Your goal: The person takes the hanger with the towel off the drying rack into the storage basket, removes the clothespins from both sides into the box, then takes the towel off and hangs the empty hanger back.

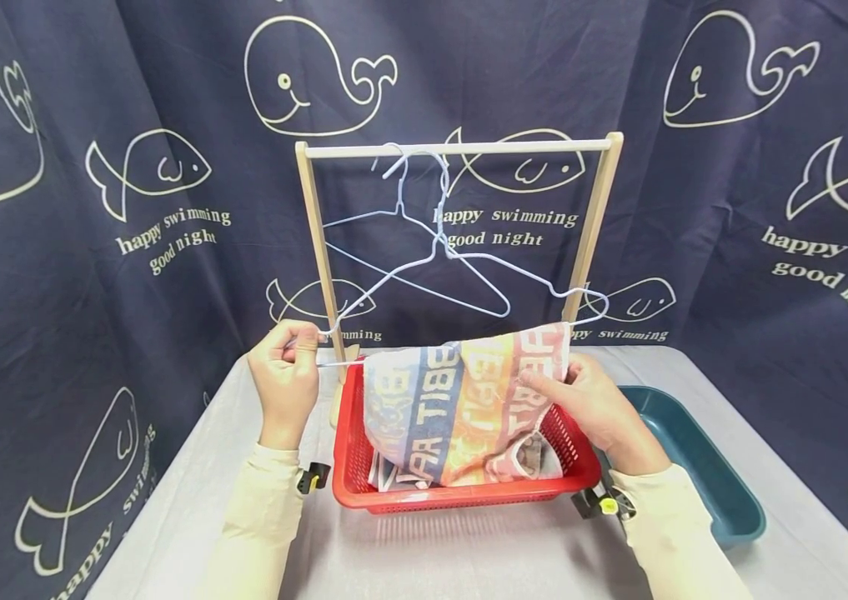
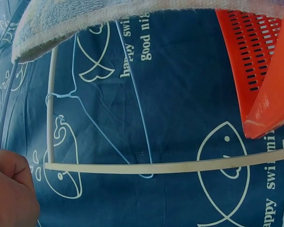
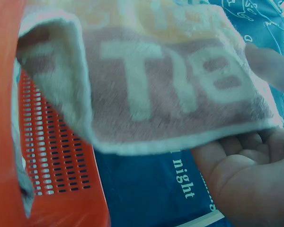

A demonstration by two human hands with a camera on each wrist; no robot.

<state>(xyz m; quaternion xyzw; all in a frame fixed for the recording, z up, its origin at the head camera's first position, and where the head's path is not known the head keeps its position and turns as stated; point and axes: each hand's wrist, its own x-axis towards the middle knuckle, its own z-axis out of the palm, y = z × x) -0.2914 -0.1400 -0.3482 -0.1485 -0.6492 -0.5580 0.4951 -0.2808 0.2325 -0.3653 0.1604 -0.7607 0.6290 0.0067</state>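
Observation:
A striped towel (image 1: 461, 408) with large letters hangs over the lower bar of a light-blue wire hanger (image 1: 440, 200), its lower part reaching into a red basket (image 1: 461, 498). My left hand (image 1: 288, 375) grips the hanger at its left end, beside the towel's edge. On the other side, my right hand (image 1: 604, 417) pinches the towel's right edge, thumb on the front and fingers behind. In the right wrist view, the towel's corner (image 3: 142, 94) spreads out from that hand (image 3: 255, 175), with one side folded over.
Behind the basket stands a wooden rack with a white crossbar (image 1: 514, 148). A second blue hanger (image 1: 356, 219) hangs from it. To the right of the basket sits a teal tray (image 1: 750, 508) on the pale table (image 1: 168, 533). Dark curtains with fish drawings surround the table.

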